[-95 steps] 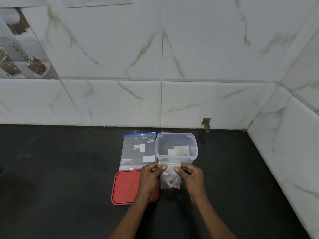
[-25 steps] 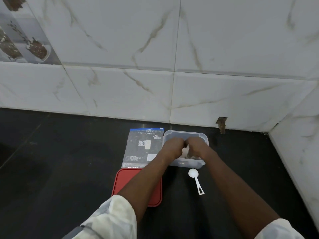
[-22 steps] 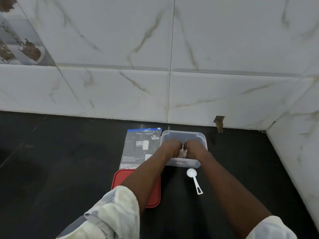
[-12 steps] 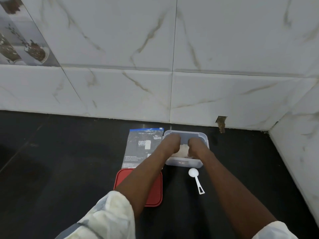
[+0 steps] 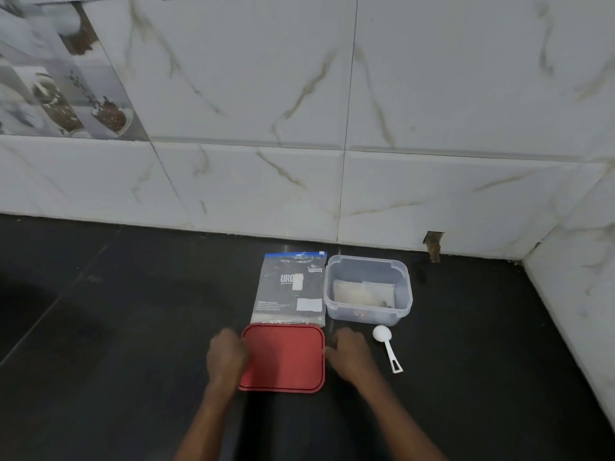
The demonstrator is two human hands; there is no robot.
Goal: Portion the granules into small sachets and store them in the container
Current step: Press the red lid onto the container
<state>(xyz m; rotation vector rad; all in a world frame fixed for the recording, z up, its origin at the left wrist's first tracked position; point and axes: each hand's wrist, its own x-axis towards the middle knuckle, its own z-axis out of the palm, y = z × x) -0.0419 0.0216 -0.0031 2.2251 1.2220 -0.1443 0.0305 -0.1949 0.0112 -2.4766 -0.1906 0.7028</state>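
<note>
1. A clear, rounded-rectangular plastic container [image 5: 366, 260] stands open near the back wall. Small translucent sachets [image 5: 362, 291] with pale contents lie flat on its floor.
2. Just to its left, a flat, printed zip-top plastic bag of granules [image 5: 291, 287] lies on the glossy black stone counter [image 5: 133, 327].
3. A matte red, rounded-rectangular plastic lid [image 5: 283, 357] lies flat in front of the bag, and its far edge meets the bag's near end.
4. A small white plastic scoop [image 5: 386, 347] lies right of the lid and in front of the container, with its round bowl toward the container.
5. The left hand [image 5: 228, 356] is at the lid's left edge with its fingers curled. The right hand [image 5: 349, 356] is just beside the lid's right edge.
6. The hands are apart with the lid between them. Motion blur hides whether either one grips it.
7. The container sits beyond the right hand and slightly to its right, apart from both hands.
8. A white, marble-veined tile wall [image 5: 332, 94] runs close behind the bag and container.
9. A side wall [image 5: 572, 294] closes in on the right, while the counter stretches wide to the left.
</note>
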